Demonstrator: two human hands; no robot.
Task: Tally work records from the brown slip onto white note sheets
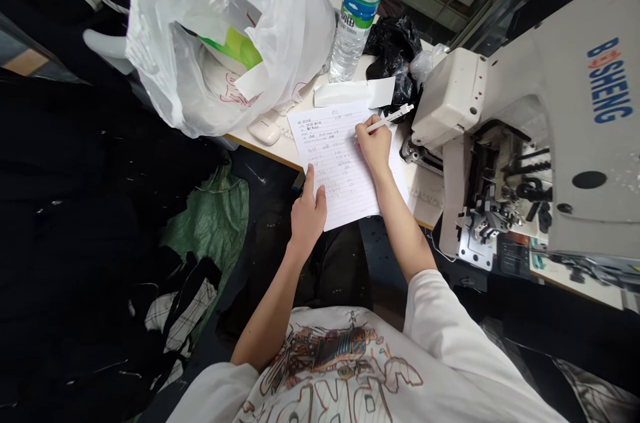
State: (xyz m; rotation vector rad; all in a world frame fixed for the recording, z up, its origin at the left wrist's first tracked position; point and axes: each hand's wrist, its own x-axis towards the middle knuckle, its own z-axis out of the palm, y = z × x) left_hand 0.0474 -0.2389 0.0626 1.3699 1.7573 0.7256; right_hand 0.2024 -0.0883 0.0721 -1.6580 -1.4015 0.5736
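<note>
A lined sheet of paper (350,193) with handwritten rows lies over the table's front edge. My right hand (376,142) is closed around a white pen (390,118), its lower side resting on the sheet's right part. At the sheet's lower left edge, my left hand (307,210) holds the paper, with thumb and index finger showing and the other fingers hidden. Just beyond the sheet is a blank white paper strip (350,94). A white rounded case (265,130) sits left of the sheet.
A white plastic bag (295,30) stands at the back left, beside a water bottle (356,16). Behind the pen is a black plastic bag (395,53). A sewing machine (570,163) rises close on the right. Dark cloth (90,230) and a green sheet (215,210) lie left.
</note>
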